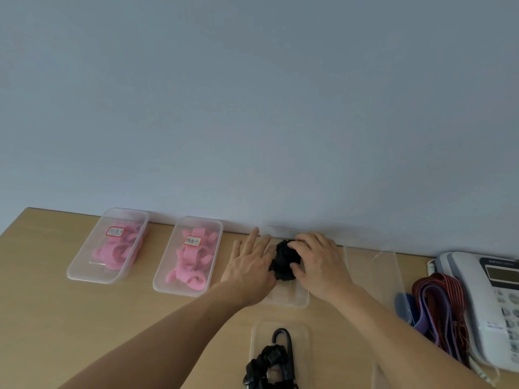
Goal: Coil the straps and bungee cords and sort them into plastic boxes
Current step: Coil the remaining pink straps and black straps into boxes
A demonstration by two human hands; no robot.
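Black strap bundle (285, 261) over far half of clear box (292, 297), wedged between both hands. Left hand (250, 265) presses it, fingers straight; right hand (317, 262) curls round it (thumb on near side).

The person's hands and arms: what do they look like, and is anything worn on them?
Both the left hand and the right hand are bare: no gloves, rings or watch show. The left forearm and right forearm are uncovered, no sleeve in view.
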